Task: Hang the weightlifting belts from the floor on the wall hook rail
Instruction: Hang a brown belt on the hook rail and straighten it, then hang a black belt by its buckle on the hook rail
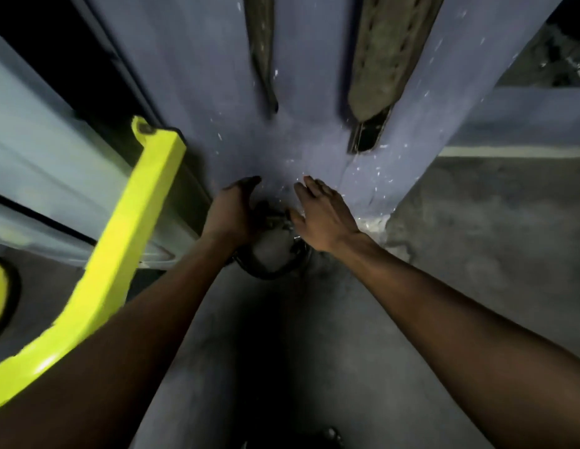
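A dark coiled weightlifting belt (272, 254) with a metal buckle lies on the floor against the foot of the blue wall (308, 131). My left hand (233, 212) curls over the coil's left side and grips it. My right hand (324, 212) hovers over its right side, fingers spread, the thumb close to the buckle. Two belts hang on the wall above: a narrow dark one (262, 53) and a wide worn brown one (379, 56) with rows of holes. The hook rail is out of frame.
A bright yellow machine frame (133, 234) slants across the left, close to my left forearm. Behind it runs a pale panel with dark rails (39, 163). Grey concrete floor (476, 238) spreads to the right of the wall corner.
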